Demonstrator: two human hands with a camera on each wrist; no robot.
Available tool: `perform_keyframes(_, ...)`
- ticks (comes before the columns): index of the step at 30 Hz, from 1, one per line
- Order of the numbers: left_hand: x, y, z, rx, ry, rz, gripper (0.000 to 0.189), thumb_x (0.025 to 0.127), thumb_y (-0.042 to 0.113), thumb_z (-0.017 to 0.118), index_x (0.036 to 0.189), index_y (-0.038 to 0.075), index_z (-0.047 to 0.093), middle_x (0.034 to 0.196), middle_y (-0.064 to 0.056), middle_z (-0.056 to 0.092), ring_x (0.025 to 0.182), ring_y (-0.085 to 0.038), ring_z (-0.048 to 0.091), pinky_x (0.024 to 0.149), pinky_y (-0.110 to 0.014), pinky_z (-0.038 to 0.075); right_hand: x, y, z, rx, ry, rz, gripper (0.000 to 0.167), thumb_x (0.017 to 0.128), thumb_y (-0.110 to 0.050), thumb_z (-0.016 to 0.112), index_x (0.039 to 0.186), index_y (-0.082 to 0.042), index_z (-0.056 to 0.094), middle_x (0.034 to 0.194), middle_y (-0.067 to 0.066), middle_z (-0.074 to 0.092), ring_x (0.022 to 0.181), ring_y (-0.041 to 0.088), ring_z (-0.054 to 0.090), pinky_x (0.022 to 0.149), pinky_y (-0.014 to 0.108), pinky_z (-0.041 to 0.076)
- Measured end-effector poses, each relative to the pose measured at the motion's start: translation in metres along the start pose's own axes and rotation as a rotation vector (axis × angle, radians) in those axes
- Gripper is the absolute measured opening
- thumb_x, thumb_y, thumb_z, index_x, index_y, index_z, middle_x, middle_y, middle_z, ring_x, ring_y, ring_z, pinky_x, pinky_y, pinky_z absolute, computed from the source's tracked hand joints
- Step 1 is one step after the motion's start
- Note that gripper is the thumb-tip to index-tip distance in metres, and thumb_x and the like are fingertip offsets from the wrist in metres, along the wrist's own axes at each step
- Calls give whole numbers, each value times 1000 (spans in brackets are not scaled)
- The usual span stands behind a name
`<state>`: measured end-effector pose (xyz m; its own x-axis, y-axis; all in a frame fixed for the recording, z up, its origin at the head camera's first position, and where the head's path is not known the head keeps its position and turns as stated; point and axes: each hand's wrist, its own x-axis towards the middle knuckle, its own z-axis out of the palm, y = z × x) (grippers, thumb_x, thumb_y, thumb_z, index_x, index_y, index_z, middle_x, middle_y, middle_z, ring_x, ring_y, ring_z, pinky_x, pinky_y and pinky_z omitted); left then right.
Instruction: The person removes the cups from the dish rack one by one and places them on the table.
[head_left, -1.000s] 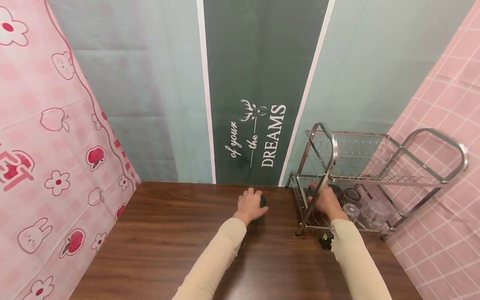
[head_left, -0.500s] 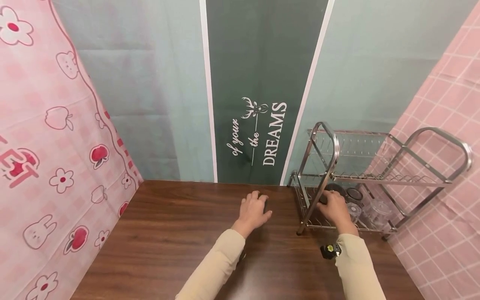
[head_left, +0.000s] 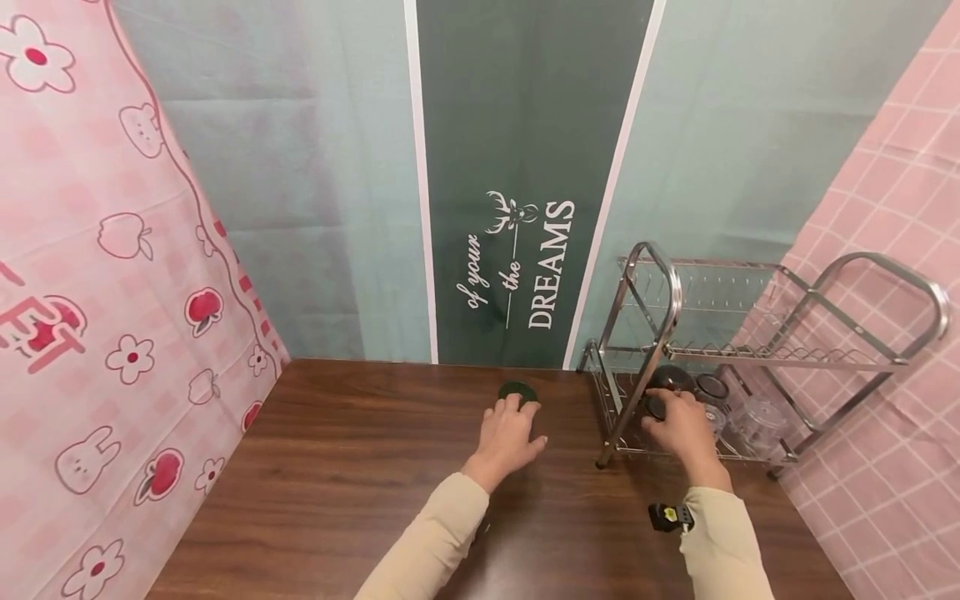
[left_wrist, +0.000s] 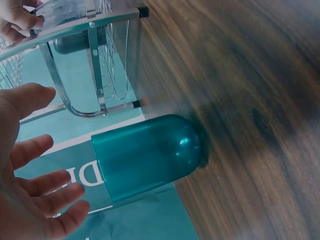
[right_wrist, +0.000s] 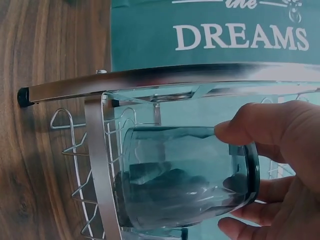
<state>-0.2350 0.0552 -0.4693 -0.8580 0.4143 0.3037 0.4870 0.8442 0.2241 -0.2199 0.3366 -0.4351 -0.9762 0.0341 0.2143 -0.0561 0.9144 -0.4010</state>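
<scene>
A translucent green tumbler (left_wrist: 150, 155) stands upright on the wooden table, rounded end down and its open mouth up. My left hand (head_left: 506, 437) is beside it, fingers spread and apart from it in the left wrist view. At the metal dish rack, my right hand (head_left: 682, 429) reaches into the lower tier. There it holds a grey see-through glass (right_wrist: 175, 175) near the rim, thumb on the near side and fingers behind. The base of that glass is close to the rack's wire side (right_wrist: 82, 185).
The two-tier dish rack (head_left: 757, 358) stands at the back right. Its lower tier holds clear cups (head_left: 757, 421) and dark glassware (head_left: 711, 387); its top tier has wire slots. Fabric-covered walls border the wooden table (head_left: 360, 433) at the back and both sides.
My left hand has come off the green tumbler and drawn back toward me, so the tumbler shows. My right hand has shifted right and nearer within the lower tier.
</scene>
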Motion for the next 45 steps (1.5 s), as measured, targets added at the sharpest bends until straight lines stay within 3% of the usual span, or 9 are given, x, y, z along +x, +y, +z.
perform_keyframes(15, -17, 11, 7, -35, 20, 4, 51, 79, 44, 70, 120, 15, 60, 119, -11, 51, 103, -25, 51, 76, -37, 43, -23, -6, 1, -11, 40, -23, 45, 77, -10, 68, 117, 6, 56, 112, 41, 45, 101, 56, 42, 78, 64, 35)
perform_keyframes(23, -21, 19, 11, -175, 51, -5, 49, 79, 41, 71, 119, 14, 61, 116, -9, 52, 101, -24, 52, 76, -36, 44, -30, -10, 2, 29, 85, -56, 44, 75, -8, 70, 115, 6, 58, 108, 36, 51, 102, 51, 43, 81, 63, 33)
perform_keyframes(27, -22, 23, 14, -231, 55, -11, 49, 79, 41, 71, 118, 13, 62, 113, -8, 53, 99, -22, 53, 76, -36, 45, -34, -13, 2, 34, 69, -42, 46, 75, -9, 70, 116, 6, 57, 108, 37, 51, 99, 52, 46, 78, 62, 36)
perform_keyframes(37, -26, 32, 18, -386, -3, -75, 46, 79, 38, 72, 118, 16, 61, 111, -5, 52, 99, -20, 53, 78, -35, 46, -45, -19, -1, 57, 30, -30, 46, 78, -10, 68, 118, 7, 54, 108, 38, 51, 99, 52, 47, 78, 62, 36)
perform_keyframes(45, -29, 38, 29, -488, -49, -107, 48, 79, 39, 72, 119, 17, 60, 113, -2, 53, 102, -18, 53, 82, -31, 45, -53, -20, -1, 123, -6, -33, 45, 83, -13, 65, 122, 5, 52, 113, 34, 53, 101, 51, 48, 80, 63, 34)
